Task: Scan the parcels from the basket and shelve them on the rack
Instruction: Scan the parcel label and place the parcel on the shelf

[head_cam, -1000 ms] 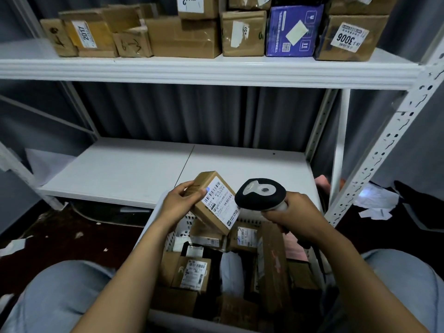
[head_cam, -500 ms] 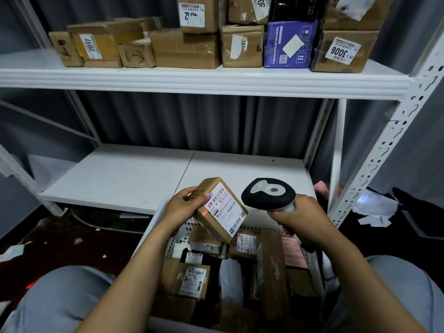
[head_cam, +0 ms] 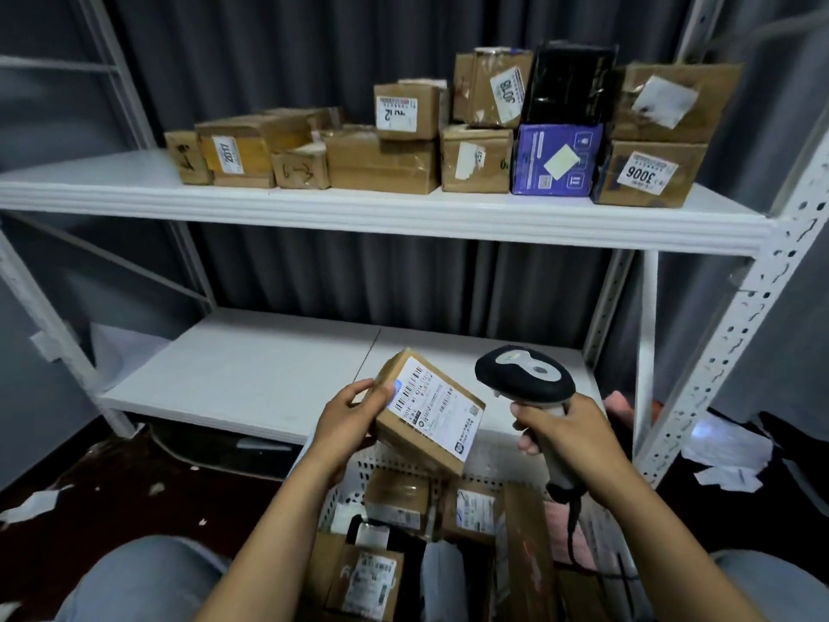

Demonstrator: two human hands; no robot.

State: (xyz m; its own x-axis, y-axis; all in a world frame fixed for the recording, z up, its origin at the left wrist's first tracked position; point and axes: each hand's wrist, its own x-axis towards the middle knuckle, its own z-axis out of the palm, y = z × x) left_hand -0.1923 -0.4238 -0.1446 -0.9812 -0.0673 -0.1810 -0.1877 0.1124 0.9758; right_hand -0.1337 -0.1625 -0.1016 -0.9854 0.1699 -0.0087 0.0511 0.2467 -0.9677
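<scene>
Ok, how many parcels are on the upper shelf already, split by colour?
Brown cardboard boxes: 10, one mostly hidden at the back
Blue printed box: 1
Black wrapped parcel: 1
Total: 12

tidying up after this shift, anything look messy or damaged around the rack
Yes: torn paper scraps litter the floor right of the rack, more at the left. On the upper shelf, the label on the top-right box sits crooked and crumpled.

Labelled brown parcel (head_cam: 428, 413) tilted above white basket (head_cam: 354, 487), scanner (head_cam: 525, 379) beside
</scene>
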